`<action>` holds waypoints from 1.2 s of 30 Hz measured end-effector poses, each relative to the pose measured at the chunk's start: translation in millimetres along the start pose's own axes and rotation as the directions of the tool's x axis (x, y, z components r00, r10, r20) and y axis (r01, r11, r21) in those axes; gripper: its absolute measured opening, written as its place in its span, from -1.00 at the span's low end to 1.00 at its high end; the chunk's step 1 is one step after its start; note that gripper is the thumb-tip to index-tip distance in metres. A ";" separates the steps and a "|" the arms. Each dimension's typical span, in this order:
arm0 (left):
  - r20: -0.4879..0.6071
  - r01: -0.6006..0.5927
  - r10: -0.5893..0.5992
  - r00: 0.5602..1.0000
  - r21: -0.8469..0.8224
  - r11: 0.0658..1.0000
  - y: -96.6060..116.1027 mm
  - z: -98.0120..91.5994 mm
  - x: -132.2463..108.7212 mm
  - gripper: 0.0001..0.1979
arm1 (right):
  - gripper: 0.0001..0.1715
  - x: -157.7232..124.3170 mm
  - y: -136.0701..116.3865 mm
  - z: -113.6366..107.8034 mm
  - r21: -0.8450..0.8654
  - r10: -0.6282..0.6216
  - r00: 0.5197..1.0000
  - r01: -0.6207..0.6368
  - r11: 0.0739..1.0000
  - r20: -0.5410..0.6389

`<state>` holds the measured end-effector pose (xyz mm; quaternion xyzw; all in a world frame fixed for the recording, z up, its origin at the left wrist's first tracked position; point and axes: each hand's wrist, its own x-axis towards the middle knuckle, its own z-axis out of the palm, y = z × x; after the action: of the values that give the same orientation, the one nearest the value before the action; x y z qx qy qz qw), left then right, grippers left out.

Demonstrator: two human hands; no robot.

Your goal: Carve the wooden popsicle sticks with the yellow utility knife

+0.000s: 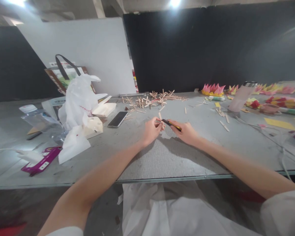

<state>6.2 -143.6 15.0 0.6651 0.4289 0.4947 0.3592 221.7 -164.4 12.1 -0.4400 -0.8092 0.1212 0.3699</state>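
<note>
Between the thumb and fingers of my left hand is a small piece of crossed wooden sticks, one stick pointing up. My right hand is closed round a black and yellow utility knife. The knife's tip end points left and meets or nearly meets the sticks; whether it touches them I cannot tell. Both hands are just above the grey table. Beyond them lies a heap of similar crossed wooden sticks, with a few loose ones around it.
Left of my hands are a phone, a white plastic bag, a clear bottle and a purple power strip. On the right stand a tumbler and pink and yellow paper flowers, with a cable across the table.
</note>
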 end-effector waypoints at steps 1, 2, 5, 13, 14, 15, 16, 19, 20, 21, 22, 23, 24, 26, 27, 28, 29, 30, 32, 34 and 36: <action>-0.004 -0.012 0.013 1.000 0.026 1.000 0.0 -0.4 -0.7 -0.76 | -0.46 0.1 -0.2 0.1 0.008 -0.007 1.000 0.007 1.000 0.000; -0.007 -0.019 0.019 1.000 0.048 0.999 0.1 -0.7 -1.3 -0.79 | -0.46 0.1 -0.5 0.4 0.018 -0.018 1.000 0.018 1.000 -0.002; -0.018 -0.022 0.024 1.000 0.088 0.996 0.1 -0.6 -2.4 -0.84 | -0.46 0.3 -1.0 1.9 0.036 -0.034 0.999 0.034 0.999 -0.002; -0.025 -0.018 0.022 0.999 0.121 0.992 -2.1 0.3 -3.8 -0.90 | -0.45 -0.7 -2.0 4.0 -0.005 -0.008 1.000 0.008 1.000 0.015; -0.023 -0.022 0.025 0.999 0.124 0.992 -2.2 0.3 -3.9 -0.90 | -0.45 -0.7 -2.4 3.9 -0.007 -0.011 1.000 0.011 1.000 0.014; -0.020 -0.023 0.026 0.999 0.125 0.992 -2.1 0.5 -3.9 -0.90 | -0.46 -0.7 -2.9 3.7 -0.008 -0.016 1.000 0.016 1.000 0.011; -0.019 -0.023 0.025 1.000 0.123 0.992 -1.7 0.9 -3.9 -0.90 | -0.46 -0.6 -3.4 3.5 -0.008 -0.020 1.000 0.020 1.000 0.008; -0.027 -0.015 0.017 0.999 0.097 0.995 0.2 2.5 -3.8 -0.91 | -0.46 -0.3 -4.4 3.1 0.006 -0.026 1.000 0.026 1.000 0.001; -0.032 -0.011 0.014 0.999 0.089 0.996 1.0 3.1 -3.6 -0.91 | -0.46 -0.2 -4.4 3.2 0.010 -0.023 1.000 0.023 1.000 -0.003; -0.036 -0.008 0.011 0.999 0.083 0.997 1.6 3.5 -3.5 -0.91 | -0.46 -0.2 -4.1 3.4 0.012 -0.019 1.000 0.019 1.000 -0.006; -0.036 -0.008 0.011 0.999 0.081 0.997 2.0 3.8 -3.3 -0.92 | -0.46 -0.2 -3.8 3.7 0.014 -0.016 1.000 0.016 1.000 -0.011; -0.033 -0.009 0.011 0.999 0.082 0.997 2.2 3.8 -3.0 -0.91 | -0.46 -0.2 -3.3 3.9 0.016 -0.015 1.000 0.015 1.000 -0.015; -0.027 -0.012 0.015 1.000 0.084 0.996 2.2 3.6 -2.7 -0.91 | -0.47 -0.2 -3.0 4.1 0.020 -0.016 1.000 0.016 1.000 -0.019; -0.008 -0.031 0.032 0.999 0.085 0.996 1.5 2.4 -1.8 -0.89 | -0.47 -0.2 -2.5 4.0 0.035 -0.022 0.999 0.023 0.999 -0.023; 0.002 -0.042 0.042 0.999 0.081 0.996 0.9 1.6 -1.2 -0.88 | -0.47 -0.1 -2.5 3.7 0.045 -0.023 0.999 0.024 0.999 -0.023; 0.009 -0.050 0.049 0.999 0.075 0.996 0.1 0.8 -0.4 -0.87 | -0.46 0.1 -2.7 3.1 0.052 -0.022 1.000 0.023 0.998 -0.023; 0.013 -0.053 0.053 0.999 0.067 0.996 -0.7 0.0 0.4 -0.87 | -0.46 0.4 -2.9 2.5 0.058 -0.017 1.000 0.019 0.998 -0.022; 0.014 -0.052 0.051 0.999 0.056 0.997 -1.7 -0.6 1.3 -0.86 | -0.46 0.8 -3.0 1.7 0.064 -0.013 1.000 0.014 0.998 -0.021; 0.017 -0.035 0.035 0.999 0.025 0.999 -3.7 -1.2 3.2 -0.82 | -0.46 1.7 -3.2 0.3 0.075 -0.008 1.000 0.009 0.997 -0.019; 0.027 -0.007 0.007 1.000 -0.019 1.000 -5.6 -0.8 4.7 -0.75 | -0.46 2.5 -2.8 -0.6 0.089 -0.004 1.000 0.005 0.996 -0.016; 0.034 0.034 -0.032 0.999 -0.067 0.997 -6.9 0.4 5.5 -0.67 | -0.46 2.7 -1.9 -0.5 0.095 -0.002 1.000 0.004 0.996 -0.018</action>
<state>5.9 -136.0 10.6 0.6534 0.4167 0.4920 0.3966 220.0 -163.4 14.8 -0.4219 -0.7999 0.1550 0.3976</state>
